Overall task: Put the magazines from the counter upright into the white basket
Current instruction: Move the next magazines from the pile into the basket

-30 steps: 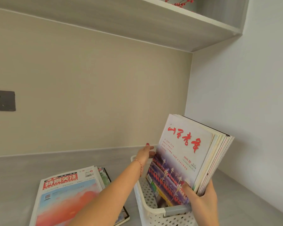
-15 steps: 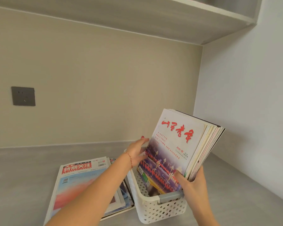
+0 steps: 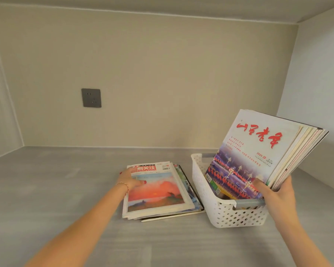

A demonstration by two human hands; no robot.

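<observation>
A bundle of magazines [image 3: 258, 157] is standing in the white basket [image 3: 226, 211], its lower edges down inside the basket and its top leaning away to the right, so it is tilted rather than fully upright. The front cover is showing red brush lettering above a picture of a lit street with red flags. The right hand [image 3: 276, 191] is holding this bundle near its lower right corner, the grip clamped on it, with the thumb lying across the front cover and the fingers wrapping behind the back of the bundle.

The basket is sitting on the grey worktop [image 3: 56, 189], its walls pierced with small holes and a grey handle bar showing at the near rim.

Just beside the basket, on its left, a second pile of magazines [image 3: 158, 191] is lying flat on the worktop, the copies slightly fanned at the right and bottom edges. The top copy is showing a red title band and a picture of a red and orange sky. The left hand [image 3: 130, 178] is resting on the upper left part of this pile, its grip closing on the left edge of the top copies, with the thumb pressing on the cover and the fingers curling round the edge. A thin bracelet [image 3: 122, 185] is sitting on that wrist.

On the beige back wall, a dark grey socket [image 3: 91, 97] is sitting well above the worktop.
</observation>
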